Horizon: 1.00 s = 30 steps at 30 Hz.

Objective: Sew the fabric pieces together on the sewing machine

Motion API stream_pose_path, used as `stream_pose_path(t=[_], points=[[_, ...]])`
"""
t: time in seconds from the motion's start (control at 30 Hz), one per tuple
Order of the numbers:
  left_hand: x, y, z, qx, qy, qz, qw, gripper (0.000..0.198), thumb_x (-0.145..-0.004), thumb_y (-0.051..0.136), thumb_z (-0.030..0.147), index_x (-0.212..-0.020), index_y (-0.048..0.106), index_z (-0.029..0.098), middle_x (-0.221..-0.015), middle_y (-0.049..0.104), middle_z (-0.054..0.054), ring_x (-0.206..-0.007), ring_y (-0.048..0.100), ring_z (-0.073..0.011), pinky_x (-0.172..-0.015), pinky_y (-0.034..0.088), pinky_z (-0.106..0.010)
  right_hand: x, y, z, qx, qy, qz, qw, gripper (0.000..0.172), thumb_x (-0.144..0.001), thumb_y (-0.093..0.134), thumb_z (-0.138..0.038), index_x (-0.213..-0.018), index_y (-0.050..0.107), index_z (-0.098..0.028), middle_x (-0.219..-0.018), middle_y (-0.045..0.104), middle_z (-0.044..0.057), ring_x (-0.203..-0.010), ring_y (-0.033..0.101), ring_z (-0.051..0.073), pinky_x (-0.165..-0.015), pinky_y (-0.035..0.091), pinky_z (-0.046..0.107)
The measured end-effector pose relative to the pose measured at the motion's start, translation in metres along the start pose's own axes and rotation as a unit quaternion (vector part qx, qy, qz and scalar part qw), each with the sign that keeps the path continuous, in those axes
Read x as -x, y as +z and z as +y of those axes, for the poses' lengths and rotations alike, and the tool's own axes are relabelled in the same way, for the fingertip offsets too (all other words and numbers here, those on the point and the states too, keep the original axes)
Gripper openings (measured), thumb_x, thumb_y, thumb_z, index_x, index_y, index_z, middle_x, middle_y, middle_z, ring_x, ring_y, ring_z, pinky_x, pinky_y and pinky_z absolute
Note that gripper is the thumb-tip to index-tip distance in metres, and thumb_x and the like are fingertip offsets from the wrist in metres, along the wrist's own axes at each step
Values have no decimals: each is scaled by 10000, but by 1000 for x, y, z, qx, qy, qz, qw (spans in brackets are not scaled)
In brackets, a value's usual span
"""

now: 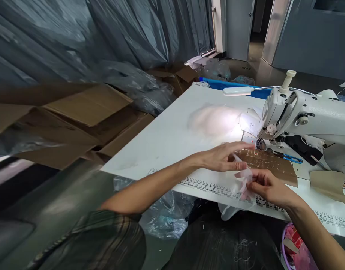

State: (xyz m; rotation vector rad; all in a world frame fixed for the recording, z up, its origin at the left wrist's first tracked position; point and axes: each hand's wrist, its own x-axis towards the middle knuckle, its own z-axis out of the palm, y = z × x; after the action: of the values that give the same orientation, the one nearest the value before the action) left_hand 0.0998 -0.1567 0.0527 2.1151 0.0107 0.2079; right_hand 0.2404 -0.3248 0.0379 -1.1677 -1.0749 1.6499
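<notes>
The right hand [269,188] pinches sheer white fabric [245,184] in front of the sewing machine [326,116], seemingly to control its limp folds; whether the left hand [219,157] grips it too, I cannot tell. Blue snips [293,159] lie near the machine, presumably for reach.

Sheer piece [246,182]: cloth-like. Desk [161,146]: smooth. Sewing machine [327,114]: glossy, painted. Box [89,105]: matt cardboard. Wall sheeting [119,30]: shiny plastic.

Over the ruled front edge of a white bench [167,138], the right grip [249,179] pinches a thin, see-through cloth [245,183]; the left grip [244,155] spreads beside it. Blue snippers [293,158] lie by the sewing machine [321,116]; cardboard boxes [88,107] stand left.
</notes>
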Motion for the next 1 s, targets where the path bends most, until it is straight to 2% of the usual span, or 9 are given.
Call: stream_pose_path(t=[0.13,0.27,0.33,0.4,0.5,0.63,0.7,0.87,1.0], points=[[1,5,-1,21,-63,-116,991,406,-864,642,491,-1104,671,165,-973,710,-58,-877,642,-160,-735,491,-251,7,-7,-5,80,15,-25,996,355,-850,615,-527,-903,646,-177,-761,667,22,-682,583,121,-634,454,257],[-10,1,6,-30,-116,-34,992,343,-850,614,474,-738,631,150,-676,576,18,-618,498,-91,-550,350,-200,6,-19,-7,181,-3,73,981,497,-759,696,-498,-1130,577,-190,-938,666,55,-793,611,158,-702,490,293],[-20,-2,10,-90,-148,1,985,338,-849,611,451,-689,586,155,-620,520,35,-570,453,-84,-526,303,-203,0,-23,-6,291,-2,166,942,589,-723,725,-447,-1218,540,-187,-965,669,70,-798,614,182,-716,488,320],[-30,-7,11,-185,-166,10,968,318,-860,611,427,-693,576,159,-576,482,40,-549,440,-95,-527,275,-216,-7,-28,-5,399,13,259,879,510,-769,658,-373,-1229,556,-178,-886,676,67,-754,610,196,-686,464,324],[-43,-15,3,-360,-144,12,921,235,-887,615,388,-843,615,158,-633,543,12,-605,496,-133,-566,287,-232,-14,-39,-3,472,17,336,815,320,-832,521,-296,-1115,634,-196,-757,667,46,-693,612,196,-627,423,298],[-53,-25,-19,-529,-76,106,838,315,-856,687,298,-1094,583,120,-1084,639,-140,-854,588,-224,-672,393,-289,-14,-55,-1,402,14,318,859,252,-870,466,-352,-965,653,-213,-728,679,38,-617,619,176,-588,437,288],[-52,-26,-29,-559,-9,146,816,187,-903,599,204,-1070,597,121,-1169,620,-166,-907,589,-234,-717,428,-328,-15,-58,1,369,14,318,873,277,-887,452,-399,-951,650,-216,-741,688,44,-592,616,173,-576,443,292],[-40,-11,-42,-449,146,32,881,242,-999,429,245,-941,648,160,-935,673,-81,-784,601,-166,-671,484,-296,-19,-54,7,447,-17,392,804,336,-845,531,-533,-848,638,-214,-645,633,28,-560,545,165,-536,375,282],[-33,-4,-50,-395,138,-4,908,386,-941,568,396,-1243,573,156,-1313,588,-170,-1119,590,-263,-945,489,-432,-18,-51,15,489,-85,406,768,311,-868,513,-493,-870,643,-210,-701,640,41,-609,551,167,-580,404,292]])
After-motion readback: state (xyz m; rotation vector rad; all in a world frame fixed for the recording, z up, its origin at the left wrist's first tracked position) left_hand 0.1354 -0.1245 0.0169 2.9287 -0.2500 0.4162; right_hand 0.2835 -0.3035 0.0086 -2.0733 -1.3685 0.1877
